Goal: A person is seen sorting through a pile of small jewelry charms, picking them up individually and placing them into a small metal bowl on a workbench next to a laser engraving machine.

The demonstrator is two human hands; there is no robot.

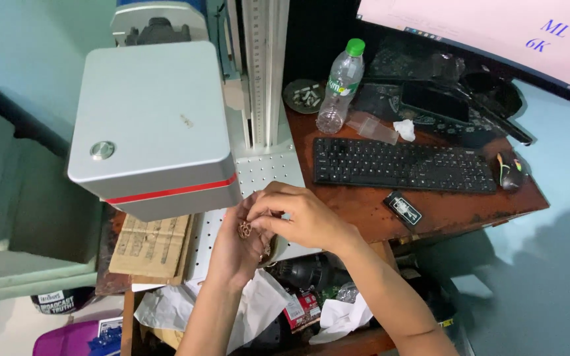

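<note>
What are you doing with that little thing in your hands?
A person holds a small brown openwork piece between both hands, the left hand cupping it and the right hand pinching it from above. The hands are over the perforated plate under a big grey machine head. A black keyboard and plastic water bottle sit on the wooden desk nearby.

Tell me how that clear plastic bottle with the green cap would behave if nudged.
The clear plastic bottle with the green cap looks nearly empty, so probably light and easily tipped. It stands tall and narrow on the brown wooden desk, likely toppling rather than sliding. Once down, its round body would probably roll toward the black keyboard.
</note>
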